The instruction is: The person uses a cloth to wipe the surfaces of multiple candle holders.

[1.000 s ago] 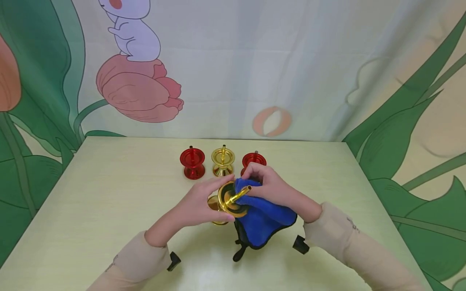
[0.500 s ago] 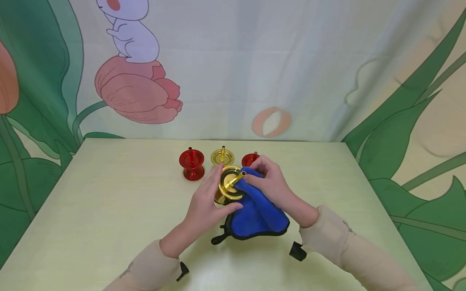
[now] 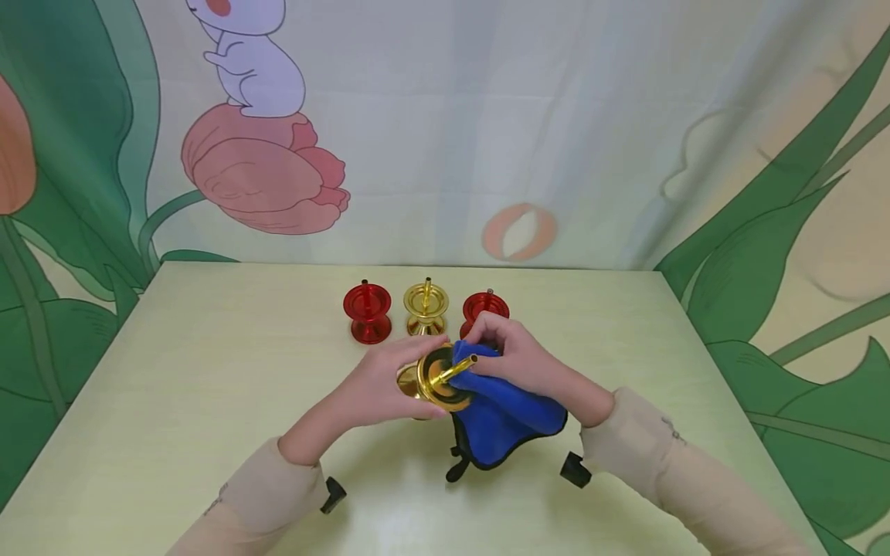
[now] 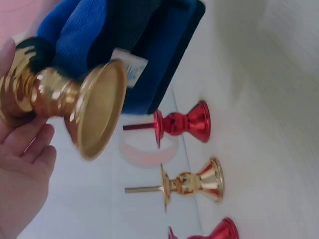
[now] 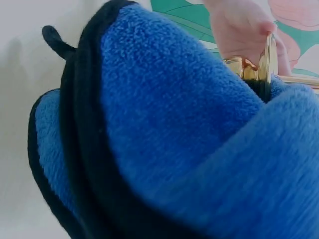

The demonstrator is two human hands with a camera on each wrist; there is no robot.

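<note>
Left hand: your left hand (image 3: 382, 386) grips the gold candlestick (image 3: 438, 378) round its stem, tipped on its side above the table (image 3: 208, 386), dish and spike facing your right.
Held piece: the gold candlestick is off the table, between your two hands, near the table's middle; the left wrist view shows its hollow foot (image 4: 97, 112) pointing away from the cloth.
Cloth: the blue cloth (image 3: 501, 413), edged in black, is pressed against the dish and hangs down to the table.
Right hand: your right hand (image 3: 518, 355) is curled over the blue cloth, pinching it against the dish beside the spike.
Back row, left to right: a red candlestick (image 3: 367, 311), a second gold candlestick (image 3: 426, 306), another red candlestick (image 3: 485, 305), all upright and apart from your hands.
Step in hand: by appearance, wiping the dish of the held piece.
Next move: judged from this pose, you would turn the stem in your left grip so the cloth meets fresh metal; keep the spike clear of your fingers.
</note>
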